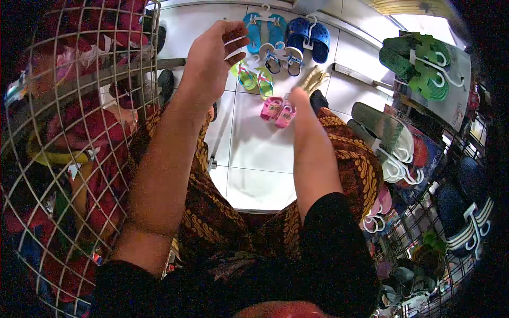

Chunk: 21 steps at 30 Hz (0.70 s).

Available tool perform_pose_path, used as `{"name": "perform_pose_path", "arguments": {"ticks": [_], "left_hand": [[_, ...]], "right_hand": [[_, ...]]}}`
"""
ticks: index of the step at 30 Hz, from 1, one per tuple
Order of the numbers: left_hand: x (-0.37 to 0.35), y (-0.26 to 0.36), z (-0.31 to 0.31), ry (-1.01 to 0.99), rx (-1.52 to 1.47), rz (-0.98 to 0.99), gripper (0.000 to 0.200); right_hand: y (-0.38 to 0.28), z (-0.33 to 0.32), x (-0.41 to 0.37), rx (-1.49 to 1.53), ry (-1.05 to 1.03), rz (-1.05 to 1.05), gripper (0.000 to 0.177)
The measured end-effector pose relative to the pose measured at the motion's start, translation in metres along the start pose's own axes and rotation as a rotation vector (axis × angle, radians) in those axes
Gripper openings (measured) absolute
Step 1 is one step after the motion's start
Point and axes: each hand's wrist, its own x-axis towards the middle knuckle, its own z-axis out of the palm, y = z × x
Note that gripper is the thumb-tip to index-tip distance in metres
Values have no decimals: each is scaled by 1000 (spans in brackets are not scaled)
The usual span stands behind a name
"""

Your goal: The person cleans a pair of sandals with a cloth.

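My left hand (214, 61) is raised over the floor with its fingers apart and nothing in them, close to the turquoise flip-flops (254, 34). My right hand (299, 97) is lower, at the white hanger of a small pair of pink clogs (278, 112); its fingers are mostly hidden, but it appears closed on that hanger. Just beyond it is a gold-coloured pair of footwear (314, 79). Lime-green sandals (254, 78), white-and-blue sandals (282, 58) and blue clogs (308, 40) lie on the tiles, several of them on hangers.
A wire-mesh cage (79, 159) with red and coloured goods stands at my left. On the right, a rack (419, 233) carries green slippers (416, 66), dark slippers (457, 212) and other footwear on white hangers. My patterned-cloth knees (352, 153) flank the white tiled floor (254, 183).
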Motion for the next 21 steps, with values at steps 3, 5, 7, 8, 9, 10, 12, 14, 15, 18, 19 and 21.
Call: {"name": "perform_pose_path", "arguments": {"ticks": [3, 5, 7, 8, 9, 10, 12, 14, 15, 18, 19, 21], "left_hand": [[-9, 6, -9, 7, -39, 33, 30], [-12, 6, -11, 22, -41, 40, 28], [-13, 6, -14, 16, -38, 40, 28], [-13, 5, -15, 3, -38, 40, 27], [-11, 6, -15, -9, -38, 42, 27], [-11, 7, -14, -5, -24, 57, 29], [-15, 7, -9, 6, 6, 84, 31], [-14, 7, -11, 16, -33, 48, 32], [-13, 8, -11, 21, -51, 28, 32], [-14, 10, -13, 29, -43, 13, 32], [-12, 10, -15, 35, -42, -1, 31], [-8, 7, -20, 55, -55, -24, 31]], "right_hand": [[-15, -61, -27, 242, 323, 289, 33], [-34, -80, -38, 272, 665, 393, 32], [-50, -76, -37, 230, 650, 220, 31], [-59, -77, -35, 207, 644, 133, 30], [-66, -69, -25, 237, 360, 63, 29], [-76, -66, -21, 261, 72, -6, 28], [-95, -50, -39, 58, 137, -57, 27], [-105, -40, -48, -55, 208, -93, 26], [-106, -29, -45, -66, 252, -103, 27], [-110, -6, -33, 86, 208, -126, 27], [-112, -2, -29, 167, 164, -132, 26], [-123, -1, -24, 236, 147, -98, 27]]}}
